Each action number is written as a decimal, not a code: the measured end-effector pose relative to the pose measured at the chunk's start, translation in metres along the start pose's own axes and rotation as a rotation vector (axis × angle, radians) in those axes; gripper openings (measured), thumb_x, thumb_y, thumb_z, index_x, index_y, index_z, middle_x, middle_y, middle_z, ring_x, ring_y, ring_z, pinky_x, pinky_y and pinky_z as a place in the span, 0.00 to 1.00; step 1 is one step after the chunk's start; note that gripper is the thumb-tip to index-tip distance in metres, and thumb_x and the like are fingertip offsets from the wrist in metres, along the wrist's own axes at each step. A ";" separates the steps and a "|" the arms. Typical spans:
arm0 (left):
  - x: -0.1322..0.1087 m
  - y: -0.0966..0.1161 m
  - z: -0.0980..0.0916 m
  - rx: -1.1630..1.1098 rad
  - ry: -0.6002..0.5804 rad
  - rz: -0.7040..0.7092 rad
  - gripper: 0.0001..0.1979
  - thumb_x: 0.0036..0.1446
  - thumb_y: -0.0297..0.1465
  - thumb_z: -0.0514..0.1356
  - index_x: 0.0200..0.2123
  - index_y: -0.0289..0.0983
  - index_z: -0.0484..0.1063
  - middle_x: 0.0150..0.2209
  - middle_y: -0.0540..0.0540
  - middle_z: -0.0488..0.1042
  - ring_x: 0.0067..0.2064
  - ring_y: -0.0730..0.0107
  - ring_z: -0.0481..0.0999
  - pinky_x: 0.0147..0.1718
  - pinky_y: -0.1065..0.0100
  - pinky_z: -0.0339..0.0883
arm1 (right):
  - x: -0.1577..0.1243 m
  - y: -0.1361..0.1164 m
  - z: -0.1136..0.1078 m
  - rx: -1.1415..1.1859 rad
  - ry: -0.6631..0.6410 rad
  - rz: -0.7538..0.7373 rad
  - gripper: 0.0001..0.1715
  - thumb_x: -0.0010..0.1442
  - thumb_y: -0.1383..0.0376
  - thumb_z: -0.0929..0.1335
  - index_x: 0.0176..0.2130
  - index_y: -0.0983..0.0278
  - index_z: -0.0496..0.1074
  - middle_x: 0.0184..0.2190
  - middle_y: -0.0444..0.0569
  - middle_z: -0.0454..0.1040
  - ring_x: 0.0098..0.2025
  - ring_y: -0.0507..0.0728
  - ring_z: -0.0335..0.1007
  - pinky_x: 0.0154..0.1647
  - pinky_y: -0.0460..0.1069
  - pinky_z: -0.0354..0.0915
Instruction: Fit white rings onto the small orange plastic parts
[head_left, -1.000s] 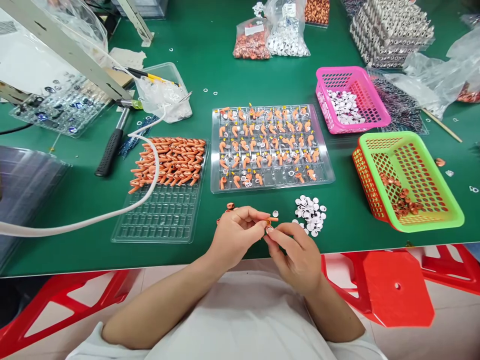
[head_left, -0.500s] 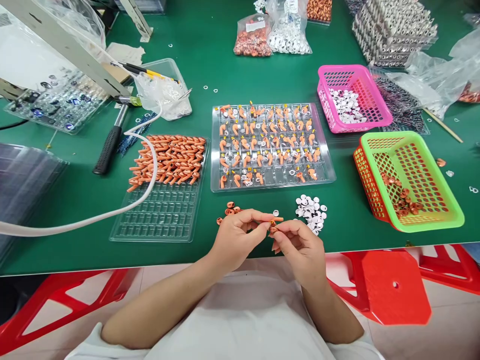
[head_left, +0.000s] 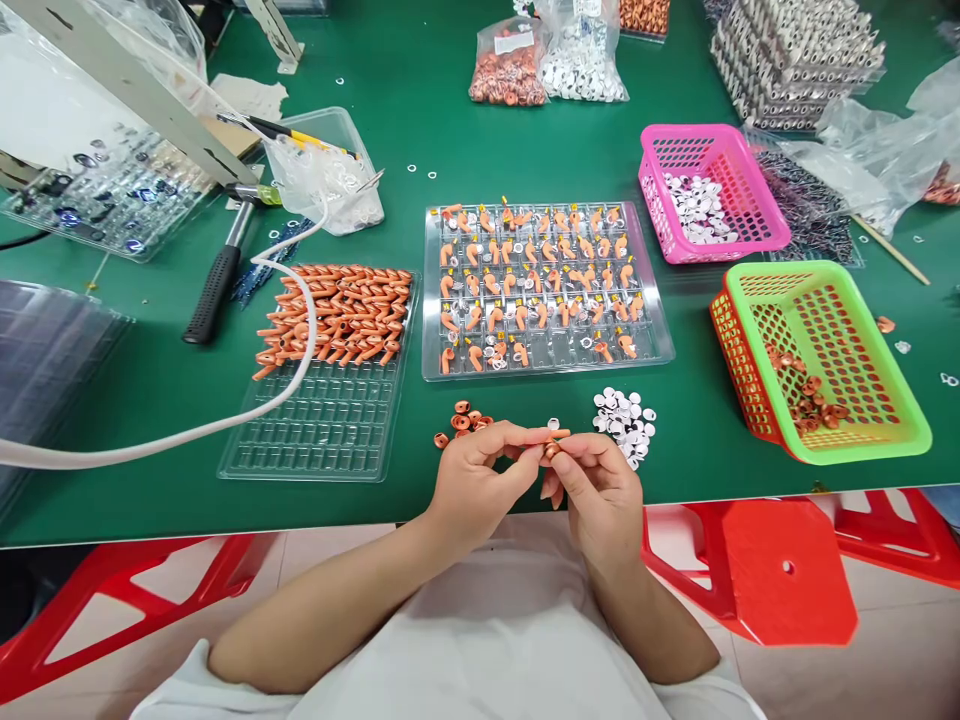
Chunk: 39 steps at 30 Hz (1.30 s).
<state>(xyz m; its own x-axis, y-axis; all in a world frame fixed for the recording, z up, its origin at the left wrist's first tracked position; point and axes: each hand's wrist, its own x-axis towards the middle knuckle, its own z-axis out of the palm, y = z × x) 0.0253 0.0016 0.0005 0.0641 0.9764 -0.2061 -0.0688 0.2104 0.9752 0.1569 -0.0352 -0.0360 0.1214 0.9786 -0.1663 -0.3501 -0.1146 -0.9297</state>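
Observation:
Near the table's front edge, my left hand (head_left: 478,485) pinches an orange earbud shell (head_left: 556,434), its stem pointing right. My right hand (head_left: 606,492) has thumb and finger closed on a small copper-coloured cap (head_left: 552,451) against that shell; fingertips partly hide where the two parts meet. Just beyond my left hand lies a small pile of copper caps (head_left: 462,420). White round discs (head_left: 625,420) are heaped beyond my right hand. Behind them sits a clear compartment tray (head_left: 555,362) with rows of orange earbud shells and small yellow-tipped parts.
At left, a second clear tray (head_left: 304,440) carries stacked copper shells (head_left: 341,315), with a white cable (head_left: 247,418) across it. A hammer (head_left: 216,290) lies beyond. To the right stand a pink basket (head_left: 757,200) of white discs and a green basket (head_left: 900,420) with copper parts.
The right fingers have pressed closer to the left fingertips, and the copper cap has turned against the shell. The view has shifted slightly; the trays and baskets stay put.

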 end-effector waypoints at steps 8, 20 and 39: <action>-0.004 -0.006 -0.001 0.145 0.005 0.172 0.09 0.55 0.24 0.62 0.37 0.37 0.83 0.30 0.46 0.82 0.31 0.69 0.79 0.33 0.69 0.74 | -0.001 0.003 0.002 -0.004 0.021 -0.049 0.05 0.63 0.66 0.70 0.41 0.59 0.75 0.31 0.43 0.77 0.24 0.48 0.73 0.21 0.44 0.68; -0.010 -0.006 -0.004 0.339 -0.162 0.462 0.18 0.64 0.23 0.55 0.53 0.40 0.76 0.33 0.44 0.82 0.36 0.66 0.80 0.38 0.65 0.74 | 0.000 0.003 -0.001 -0.078 0.060 -0.095 0.05 0.64 0.63 0.70 0.42 0.59 0.74 0.29 0.43 0.77 0.24 0.51 0.73 0.22 0.47 0.71; 0.004 0.004 -0.018 0.112 -0.172 0.181 0.04 0.52 0.25 0.68 0.29 0.40 0.82 0.29 0.45 0.82 0.34 0.64 0.80 0.37 0.64 0.74 | 0.004 -0.012 -0.014 -0.286 -0.191 -0.227 0.14 0.65 0.68 0.68 0.48 0.54 0.76 0.39 0.49 0.72 0.38 0.54 0.72 0.33 0.50 0.75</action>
<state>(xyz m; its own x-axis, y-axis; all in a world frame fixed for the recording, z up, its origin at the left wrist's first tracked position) 0.0069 0.0073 0.0021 0.2298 0.9730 -0.0206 0.0157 0.0174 0.9997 0.1745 -0.0325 -0.0305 -0.0179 0.9956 0.0923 -0.0588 0.0911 -0.9941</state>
